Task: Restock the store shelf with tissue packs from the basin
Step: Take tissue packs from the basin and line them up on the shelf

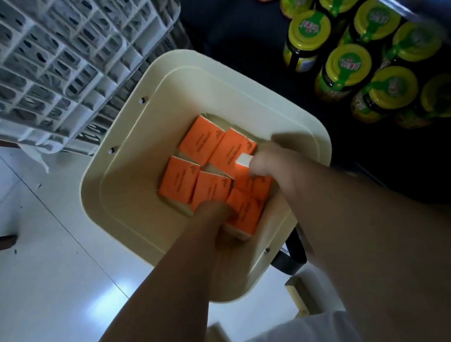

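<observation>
Orange packs (201,142) sit flat in the basin (127,120), likely light, soft, slick-wrapped, so I'd pinch short edges; left hand (212,209) fingers hidden, can't tell, right hand (263,163) clenched on one pack's white end.

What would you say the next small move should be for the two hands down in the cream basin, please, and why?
Probably close both hands on a pack each and lift them straight up. The left hand and right hand are both down among the orange tissue packs lying flat in the cream plastic basin, but no pack looks lifted clear yet; whether either grip is closed is hidden.
</observation>
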Tool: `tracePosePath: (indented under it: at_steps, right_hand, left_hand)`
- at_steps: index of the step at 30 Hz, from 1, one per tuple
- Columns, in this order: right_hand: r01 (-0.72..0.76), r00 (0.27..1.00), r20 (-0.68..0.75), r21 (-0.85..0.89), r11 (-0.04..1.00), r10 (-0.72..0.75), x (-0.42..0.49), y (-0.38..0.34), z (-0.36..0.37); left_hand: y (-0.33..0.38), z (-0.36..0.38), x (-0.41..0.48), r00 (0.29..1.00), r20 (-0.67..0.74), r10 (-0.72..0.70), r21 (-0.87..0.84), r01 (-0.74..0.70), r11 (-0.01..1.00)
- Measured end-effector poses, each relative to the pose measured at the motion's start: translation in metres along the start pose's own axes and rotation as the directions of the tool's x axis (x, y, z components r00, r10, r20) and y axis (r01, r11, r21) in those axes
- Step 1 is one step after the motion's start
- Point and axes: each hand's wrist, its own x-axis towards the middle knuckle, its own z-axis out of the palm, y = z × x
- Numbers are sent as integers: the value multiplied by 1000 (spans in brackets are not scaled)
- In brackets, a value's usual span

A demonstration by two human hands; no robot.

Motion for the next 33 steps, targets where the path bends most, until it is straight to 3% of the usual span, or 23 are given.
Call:
tracePosePath:
  at_steps: [5, 9, 14, 17, 20, 24, 29, 33]
  right_hand:
    - [131, 987, -94, 39, 991, -127, -24, -10, -19]
    - [347, 933, -167, 168, 923, -320, -63, -11, -49]
    - [365, 918, -110, 615, 699, -382, -121, -21, -62]
    - [385, 879, -112, 739, 552, -463, -150, -25, -64]
    - [403, 850, -155, 807, 432, -503, -182, -27, -65]
    - [439, 822, -218, 830, 343, -526, -225, -27, -77]
    - [503, 739, -244, 821, 272, -628, -283, -13, -104]
    - [565, 705, -363, 807, 172, -609, -325, 0, -128]
  left_hand:
    - [-8, -10, -12, 997, 12, 71, -235, -66, 970]
    - [-8, -20, -27, 994, 20, 107, -397, -90, 913]
    - [-9, -32, -64, 955, 105, 278, -668, -139, 731]
    - [-11, -44, -89, 899, 158, 407, -801, -124, 585]
    - [-11, -54, -112, 833, 115, 541, -902, -141, 408]
    - [-1, -67, -159, 728, 35, 685, -966, -151, 210]
    - [14, -76, -219, 654, -127, 746, -935, -331, 130]
    - [25, -72, -264, 528, -213, 822, -857, -505, 103]
